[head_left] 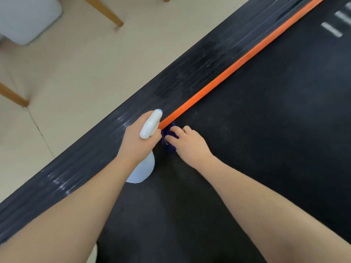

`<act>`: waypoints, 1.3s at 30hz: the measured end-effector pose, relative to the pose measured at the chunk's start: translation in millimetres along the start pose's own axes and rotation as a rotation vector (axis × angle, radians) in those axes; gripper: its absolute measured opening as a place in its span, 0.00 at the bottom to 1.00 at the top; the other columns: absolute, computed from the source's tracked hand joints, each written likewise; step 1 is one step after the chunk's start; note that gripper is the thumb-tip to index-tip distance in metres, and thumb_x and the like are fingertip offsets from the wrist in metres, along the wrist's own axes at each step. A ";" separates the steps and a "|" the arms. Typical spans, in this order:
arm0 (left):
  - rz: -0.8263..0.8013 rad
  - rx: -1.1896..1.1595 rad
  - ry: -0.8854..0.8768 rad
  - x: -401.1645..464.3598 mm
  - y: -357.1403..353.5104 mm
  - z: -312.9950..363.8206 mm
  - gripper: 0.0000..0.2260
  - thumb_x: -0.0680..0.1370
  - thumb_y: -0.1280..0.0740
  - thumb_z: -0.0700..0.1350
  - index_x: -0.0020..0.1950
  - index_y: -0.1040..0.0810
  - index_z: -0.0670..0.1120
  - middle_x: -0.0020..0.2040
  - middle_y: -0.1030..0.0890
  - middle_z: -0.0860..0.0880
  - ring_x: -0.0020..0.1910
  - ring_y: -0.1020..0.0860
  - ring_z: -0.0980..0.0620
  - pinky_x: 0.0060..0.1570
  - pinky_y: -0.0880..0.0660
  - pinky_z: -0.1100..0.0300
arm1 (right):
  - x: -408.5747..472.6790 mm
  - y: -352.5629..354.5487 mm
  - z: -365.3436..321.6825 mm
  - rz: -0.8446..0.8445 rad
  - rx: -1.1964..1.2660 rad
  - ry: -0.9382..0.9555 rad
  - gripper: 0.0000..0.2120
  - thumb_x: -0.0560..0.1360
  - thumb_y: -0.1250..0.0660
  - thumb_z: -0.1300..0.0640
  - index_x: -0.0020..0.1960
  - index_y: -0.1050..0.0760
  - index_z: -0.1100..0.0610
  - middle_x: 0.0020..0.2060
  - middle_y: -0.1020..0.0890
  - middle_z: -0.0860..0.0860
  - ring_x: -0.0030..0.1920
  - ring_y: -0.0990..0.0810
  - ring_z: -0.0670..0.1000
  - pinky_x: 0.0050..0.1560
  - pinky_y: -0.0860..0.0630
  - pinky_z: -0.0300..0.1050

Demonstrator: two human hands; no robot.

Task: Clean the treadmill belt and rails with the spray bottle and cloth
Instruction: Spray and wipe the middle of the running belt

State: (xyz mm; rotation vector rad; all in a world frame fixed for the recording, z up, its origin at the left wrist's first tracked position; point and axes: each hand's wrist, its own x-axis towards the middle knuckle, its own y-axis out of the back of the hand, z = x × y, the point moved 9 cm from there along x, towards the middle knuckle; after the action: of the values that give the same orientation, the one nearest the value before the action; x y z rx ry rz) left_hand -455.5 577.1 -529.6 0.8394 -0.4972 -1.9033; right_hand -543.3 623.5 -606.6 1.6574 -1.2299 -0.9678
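— What are the fingers doing?

— The right hand (pixel 190 143) is curling its fingers (pixel 187 130) down onto a bunched dark blue cloth (pixel 168 136), pinching it against the black treadmill belt (pixel 266 130), right at the edge of the orange strip (pixel 237 67). The left hand (pixel 136 141) is wrapping around the neck of a white spray bottle (pixel 150 126), fingers closed under the trigger head, the nozzle pointing up along the rail.

— And the bottle itself?

— Its pale translucent body (pixel 142 171) is hanging below the left wrist, over the belt's edge. The two hands are sitting just beside each other, the cloth between them.

— What is lying around them?

— The dark ribbed side rail (pixel 190 78) is running diagonally beside the orange strip, showing pale streaks. Beyond it, a beige floor (pixel 76 63) is showing, with wooden legs (pixel 106 12) and a pale grey object (pixel 28 18) at the upper left.
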 end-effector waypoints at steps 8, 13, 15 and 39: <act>-0.114 0.048 -0.023 9.1 -2.1 -8.0 0.18 0.76 0.34 0.40 0.65 0.26 0.49 0.59 0.22 0.54 0.58 0.25 0.56 0.48 0.34 0.75 | -0.4 -4.4 8.3 0.029 0.214 -0.429 0.20 0.77 0.41 0.59 0.69 0.35 0.52 0.69 0.35 0.50 0.56 0.31 0.56 0.56 0.31 0.49; -0.209 0.107 -0.083 4.2 -1.3 0.3 0.17 0.77 0.34 0.39 0.63 0.28 0.52 0.50 0.23 0.59 0.49 0.25 0.63 0.43 0.34 0.80 | -13.1 -19.2 -38.4 -0.145 0.064 -0.028 0.21 0.78 0.41 0.60 0.70 0.35 0.50 0.71 0.37 0.49 0.60 0.33 0.57 0.53 0.34 0.48; -0.216 0.106 -0.094 1.5 5.2 -9.2 0.18 0.76 0.34 0.38 0.60 0.30 0.57 0.49 0.25 0.63 0.48 0.26 0.69 0.43 0.36 0.82 | -5.3 2.1 0.4 -0.008 -0.101 -0.103 0.19 0.73 0.33 0.60 0.63 0.27 0.51 0.65 0.28 0.50 0.53 0.27 0.57 0.44 0.30 0.48; -0.366 0.105 -0.117 18.9 1.8 -41.7 0.19 0.67 0.42 0.49 0.54 0.24 0.46 0.45 0.23 0.52 0.52 0.24 0.45 0.55 0.27 0.47 | -11.6 -27.2 -53.8 0.054 0.166 -0.396 0.26 0.70 0.32 0.65 0.67 0.30 0.57 0.66 0.30 0.57 0.51 0.26 0.60 0.51 0.26 0.54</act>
State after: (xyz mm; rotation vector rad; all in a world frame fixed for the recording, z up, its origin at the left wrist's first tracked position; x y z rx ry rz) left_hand -429.5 559.9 -563.2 0.9402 -0.5472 -2.2885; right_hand -487.6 648.8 -611.7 1.5938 -1.6468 -1.2270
